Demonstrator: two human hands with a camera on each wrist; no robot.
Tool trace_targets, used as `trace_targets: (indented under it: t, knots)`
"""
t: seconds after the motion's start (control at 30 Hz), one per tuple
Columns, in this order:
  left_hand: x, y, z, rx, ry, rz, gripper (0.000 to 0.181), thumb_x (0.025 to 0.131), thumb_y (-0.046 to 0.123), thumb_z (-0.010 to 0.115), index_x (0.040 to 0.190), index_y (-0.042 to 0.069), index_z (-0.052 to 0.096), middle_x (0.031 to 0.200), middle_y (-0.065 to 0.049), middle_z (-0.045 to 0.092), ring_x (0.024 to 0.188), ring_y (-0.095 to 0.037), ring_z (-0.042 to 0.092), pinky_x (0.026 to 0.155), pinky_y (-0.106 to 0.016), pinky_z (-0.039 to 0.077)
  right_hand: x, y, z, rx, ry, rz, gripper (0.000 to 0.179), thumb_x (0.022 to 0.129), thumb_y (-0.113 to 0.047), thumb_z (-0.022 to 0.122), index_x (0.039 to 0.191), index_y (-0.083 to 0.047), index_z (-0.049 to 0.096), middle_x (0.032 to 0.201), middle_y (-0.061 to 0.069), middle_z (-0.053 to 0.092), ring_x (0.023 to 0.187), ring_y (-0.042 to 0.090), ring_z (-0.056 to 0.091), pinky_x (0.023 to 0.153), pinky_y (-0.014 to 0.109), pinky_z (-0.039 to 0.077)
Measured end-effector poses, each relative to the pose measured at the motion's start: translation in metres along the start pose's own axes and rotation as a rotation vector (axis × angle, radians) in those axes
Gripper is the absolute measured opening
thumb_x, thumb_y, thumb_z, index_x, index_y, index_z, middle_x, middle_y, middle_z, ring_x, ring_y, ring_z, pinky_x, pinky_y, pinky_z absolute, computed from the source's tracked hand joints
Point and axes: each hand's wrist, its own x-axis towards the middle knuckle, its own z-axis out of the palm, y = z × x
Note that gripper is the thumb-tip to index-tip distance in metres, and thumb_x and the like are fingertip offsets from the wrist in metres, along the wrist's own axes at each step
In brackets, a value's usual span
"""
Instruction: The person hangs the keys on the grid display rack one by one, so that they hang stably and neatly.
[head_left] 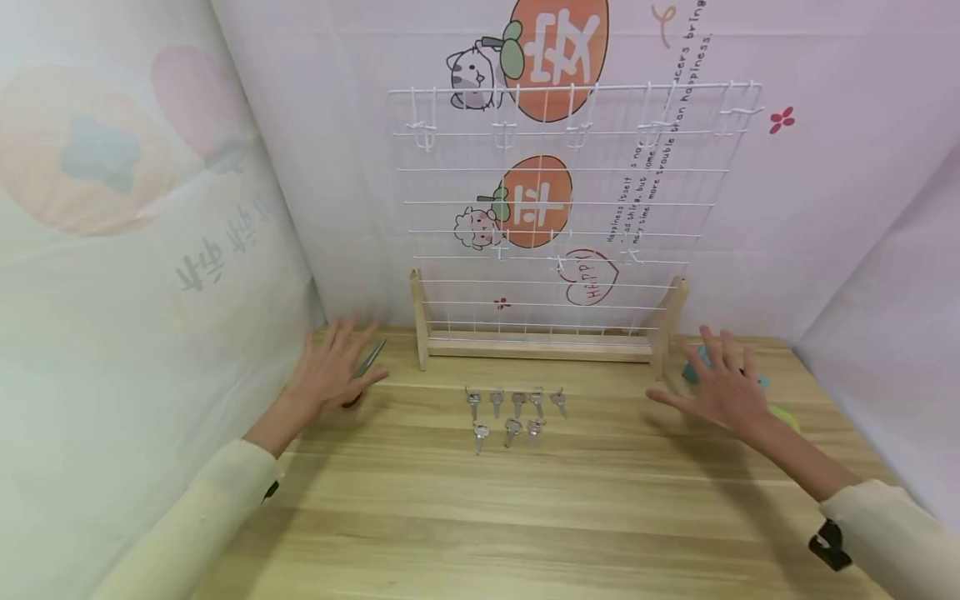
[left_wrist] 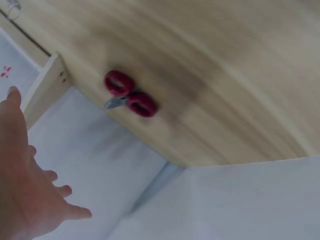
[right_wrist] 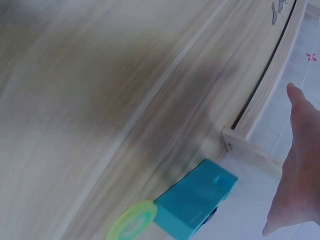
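Observation:
My left hand point(head_left: 324, 373) is held over the table's left side, fingers spread, with nothing in it. Beneath and beside it lie scissors point(head_left: 370, 358), whose red handles point(left_wrist: 131, 95) show in the left wrist view. Over the right side, my right hand point(head_left: 723, 390) is likewise spread and holds nothing. A teal box point(right_wrist: 192, 200) is near that hand, partly covered by it in the head view. Between the hands, several silver keys point(head_left: 512, 429) with small rings lie in two rows on the wooden table point(head_left: 495, 517).
Behind the keys stands a white wire grid rack point(head_left: 555, 170) on a wooden base point(head_left: 540, 347). Several white hooks point(head_left: 504, 132) hang along its top, others lower down. A yellow-green tape roll point(right_wrist: 149, 208) touches or nearly touches the teal box. Printed white cloth point(head_left: 352, 167) encloses the back and sides.

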Motion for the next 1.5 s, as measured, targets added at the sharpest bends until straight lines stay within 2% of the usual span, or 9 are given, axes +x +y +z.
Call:
trace_targets:
  t: [0.23,0.47,0.6,0.77,1.0,1.17,1.33,1.5]
  knots:
    - [0.026,0.008,-0.020,-0.042,0.020,0.007,0.085,0.101,0.064,0.055,0.165,0.015,0.030,0.170,-0.021,0.019,0.152,-0.049,0.023,0.113,-0.081,0.025,0.005,-0.018,-0.003,0.079,-0.002,-0.019,0.113,0.076,-0.074,0.075,0.160,-0.009,0.037,0.167,0.030,0.018,0.151,0.058,0.012,0.113,0.084,0.011]
    - [0.051,0.015,-0.039,-0.083,0.044,0.015,0.084,0.103,0.062,0.052,0.167,0.018,0.021,0.169,-0.021,0.021,0.152,-0.047,0.024,0.114,-0.080,0.026,0.014,-0.036,-0.001,0.117,-0.060,-0.025,0.111,0.082,-0.075,0.070,0.165,-0.013,0.029,0.170,0.028,0.010,0.155,0.053,-0.001,0.118,0.080,0.000]
    - [0.065,0.019,-0.048,-0.115,0.051,0.026,0.084,0.103,0.059,0.055,0.168,0.018,0.020,0.169,-0.020,0.023,0.150,-0.048,0.027,0.113,-0.078,0.031,0.020,-0.045,0.000,0.119,-0.039,-0.058,0.108,0.082,-0.074,0.070,0.162,-0.011,0.034,0.169,0.030,0.012,0.154,0.055,0.004,0.117,0.081,0.005]
    - [0.079,0.024,-0.057,-0.226,0.038,0.038,0.084,0.104,0.051,0.059,0.168,0.014,0.018,0.169,-0.021,0.023,0.150,-0.046,0.028,0.118,-0.071,0.031,0.027,-0.057,0.001,0.140,0.002,-0.077,0.106,0.080,-0.071,0.075,0.158,-0.007,0.042,0.170,0.026,0.014,0.155,0.052,0.008,0.116,0.082,0.009]
    - [0.098,0.027,-0.059,-0.397,0.043,0.046,0.082,0.106,0.043,0.060,0.168,0.013,0.015,0.171,-0.016,0.021,0.155,-0.041,0.023,0.125,-0.061,0.025,0.036,-0.079,0.000,0.144,-0.080,-0.046,0.108,0.082,-0.074,0.069,0.163,-0.012,0.034,0.169,0.028,0.013,0.156,0.050,0.005,0.121,0.077,0.002]
    - [0.111,0.031,-0.062,-0.542,0.061,0.038,0.078,0.109,0.031,0.058,0.167,0.008,0.012,0.172,-0.015,0.018,0.156,-0.038,0.020,0.129,-0.054,0.018,0.039,-0.095,0.002,0.145,-0.085,-0.062,0.105,0.082,-0.072,0.071,0.161,-0.010,0.039,0.169,0.029,0.016,0.156,0.051,0.008,0.121,0.077,0.006]
    - [0.121,0.032,-0.063,-0.671,0.094,0.022,0.073,0.109,0.018,0.056,0.166,0.004,0.014,0.166,-0.024,0.029,0.150,-0.045,0.032,0.125,-0.059,0.026,0.044,-0.111,0.004,0.156,-0.113,-0.073,0.104,0.083,-0.072,0.070,0.161,-0.011,0.038,0.168,0.029,0.018,0.155,0.051,0.010,0.123,0.073,0.010]
    - [0.128,0.034,-0.064,-0.773,0.102,-0.019,0.067,0.108,0.010,0.055,0.164,0.002,0.020,0.162,-0.027,0.036,0.139,-0.050,0.045,0.118,-0.062,0.037,0.051,-0.130,0.008,0.203,-0.151,-0.088,0.103,0.085,-0.071,0.069,0.163,-0.012,0.035,0.169,0.028,0.015,0.155,0.051,0.007,0.126,0.069,0.005]
